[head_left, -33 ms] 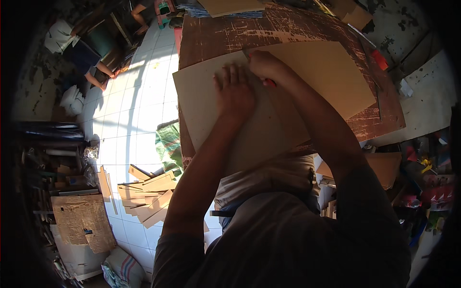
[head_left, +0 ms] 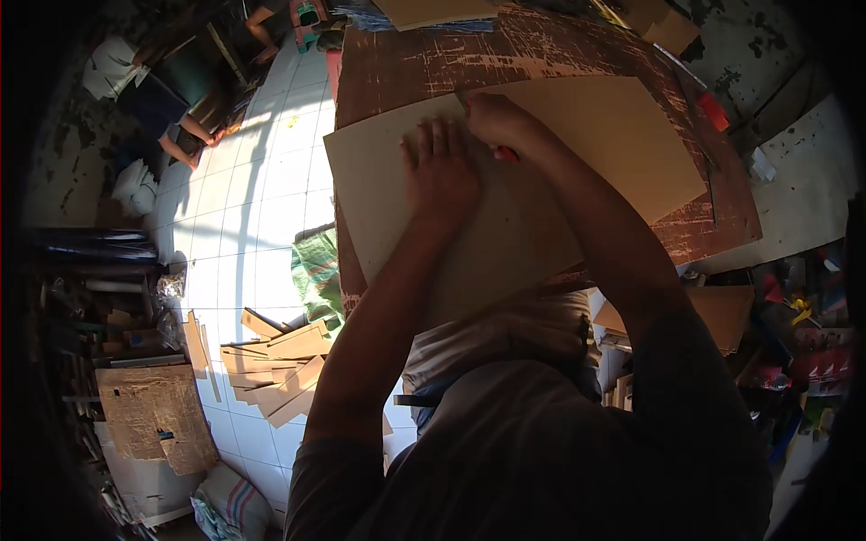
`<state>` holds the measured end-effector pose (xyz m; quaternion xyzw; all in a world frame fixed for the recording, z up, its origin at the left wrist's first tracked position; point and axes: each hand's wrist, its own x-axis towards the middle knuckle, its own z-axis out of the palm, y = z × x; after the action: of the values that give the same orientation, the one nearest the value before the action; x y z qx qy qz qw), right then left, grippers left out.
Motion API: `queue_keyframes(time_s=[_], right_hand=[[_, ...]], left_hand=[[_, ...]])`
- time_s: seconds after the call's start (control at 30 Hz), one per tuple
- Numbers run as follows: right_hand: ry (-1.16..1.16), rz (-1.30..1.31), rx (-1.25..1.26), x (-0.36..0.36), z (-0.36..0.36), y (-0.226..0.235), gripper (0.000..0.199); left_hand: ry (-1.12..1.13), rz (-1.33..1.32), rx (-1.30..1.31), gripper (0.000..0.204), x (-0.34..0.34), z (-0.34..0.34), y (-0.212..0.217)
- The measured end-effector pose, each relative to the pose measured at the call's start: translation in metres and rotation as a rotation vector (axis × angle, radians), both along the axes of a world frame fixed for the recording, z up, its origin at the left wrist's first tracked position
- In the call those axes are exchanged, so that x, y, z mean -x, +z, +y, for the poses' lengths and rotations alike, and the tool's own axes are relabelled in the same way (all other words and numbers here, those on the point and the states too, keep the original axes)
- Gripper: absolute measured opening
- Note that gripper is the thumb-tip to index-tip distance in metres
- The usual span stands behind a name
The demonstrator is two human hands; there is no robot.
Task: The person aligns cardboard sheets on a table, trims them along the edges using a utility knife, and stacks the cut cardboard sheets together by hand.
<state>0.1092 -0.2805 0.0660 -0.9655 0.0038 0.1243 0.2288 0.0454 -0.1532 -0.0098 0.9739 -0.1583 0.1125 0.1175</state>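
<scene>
A large, flat sheet of tan board (head_left: 577,180), smooth and matte with straight cut edges, lay across a worn wooden table (head_left: 415,63) and overhung its near edge toward the person. The left hand (head_left: 440,176) pressed palm-down on the sheet, its fingers stretched out flat and slightly fanned, gripping nothing. Just beside it, the right hand (head_left: 496,122) was curled closed around a slim red-handled tool (head_left: 507,154), of which only a sliver of red showed beneath the fist; what kind of tool it was could not be told. The fist rested near the sheet's far edge.

The table's top was dark reddish-brown, its finish scratched and flaked into pale streaks. Another tan sheet (head_left: 433,11) lay at its far end, and a small red object (head_left: 713,110) sat near the right edge. Left of the table, a crumpled green cloth (head_left: 316,270) lay on the glossy white tiled floor (head_left: 262,162). Nearer the person, a loose heap of pale angular offcuts (head_left: 275,365) was scattered over the tiles, and beside it lay a rough, torn piece of brown corrugated cardboard (head_left: 153,415). At the upper left, another person (head_left: 171,104) was seated on the floor.
</scene>
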Motion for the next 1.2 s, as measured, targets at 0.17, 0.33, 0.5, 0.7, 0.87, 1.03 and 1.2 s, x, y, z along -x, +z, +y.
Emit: queue_keyframes(time_s=[0.17, 0.33, 0.5, 0.7, 0.87, 1.03, 1.2], right_hand=[[0.092, 0.064, 0.157, -0.013, -0.001, 0.003, 0.028], [0.09, -0.004, 0.103, -0.004, 0.001, 0.011, 0.025], [0.06, 0.104, 0.154, -0.015, -0.006, 0.0, 0.029], [0.049, 0.068, 0.076, -0.001, -0.001, 0.017, 0.031], [0.09, 0.086, 0.195, 0.03, -0.01, 0.006, 0.029], [0.034, -0.071, 0.112, 0.132, -0.036, -0.015, 0.035], [-0.031, -0.11, 0.014, 0.268, -0.045, -0.015, 0.023]], left_hand=[[-0.003, -0.026, 0.003, 0.059, -0.001, -0.003, 0.0], [0.012, -0.034, -0.039, 0.06, -0.002, -0.002, -0.003], [-0.001, -0.02, -0.021, 0.06, 0.0, -0.006, 0.001], [0.008, -0.02, -0.022, 0.061, 0.0, -0.002, 0.0], [0.005, 0.045, -0.018, 0.062, -0.002, -0.003, 0.001], [0.021, -0.016, -0.022, 0.059, -0.005, -0.008, -0.003], [0.029, -0.017, -0.034, 0.059, -0.004, -0.007, -0.004]])
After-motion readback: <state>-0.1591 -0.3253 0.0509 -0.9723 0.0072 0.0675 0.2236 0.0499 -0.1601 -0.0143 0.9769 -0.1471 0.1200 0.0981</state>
